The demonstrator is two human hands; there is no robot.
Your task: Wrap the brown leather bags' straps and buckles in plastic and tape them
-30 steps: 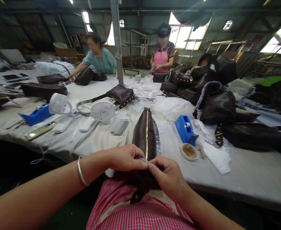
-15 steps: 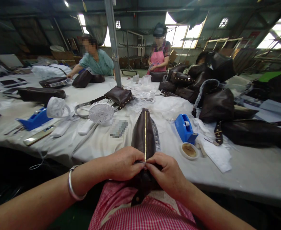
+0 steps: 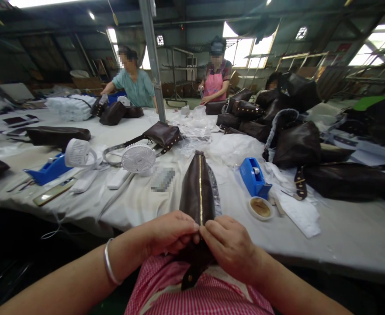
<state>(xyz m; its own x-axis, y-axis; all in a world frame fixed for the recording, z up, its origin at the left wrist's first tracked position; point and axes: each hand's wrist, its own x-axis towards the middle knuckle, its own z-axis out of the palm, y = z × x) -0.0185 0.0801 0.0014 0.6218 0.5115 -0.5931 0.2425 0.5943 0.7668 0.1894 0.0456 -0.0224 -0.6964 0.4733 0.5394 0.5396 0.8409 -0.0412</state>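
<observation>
A dark brown leather bag point(image 3: 195, 192) with a gold zipper along its top lies end-on at the near edge of the table, its near end over my lap. My left hand point(image 3: 169, 234) and my right hand point(image 3: 229, 246) are both closed and pinch the bag's near end at the zipper, fingertips almost touching. What the fingertips grip there is too small to make out. A silver bangle point(image 3: 108, 263) circles my left wrist. A dark strap end point(image 3: 189, 276) hangs below my hands over my red checked apron point(image 3: 199, 297).
A blue tape dispenser point(image 3: 254, 177) and a small round dish point(image 3: 259, 208) stand right of the bag. Two white fans point(image 3: 138, 158) and another blue dispenser point(image 3: 46, 169) are left. Brown bags point(image 3: 297, 144) pile at the right. Three people work at the far side of the grey table point(image 3: 343, 236).
My hands have kept pinching the zipper end, shifting slightly nearer to me. The person in green at the far left has lifted a hand to another bag.
</observation>
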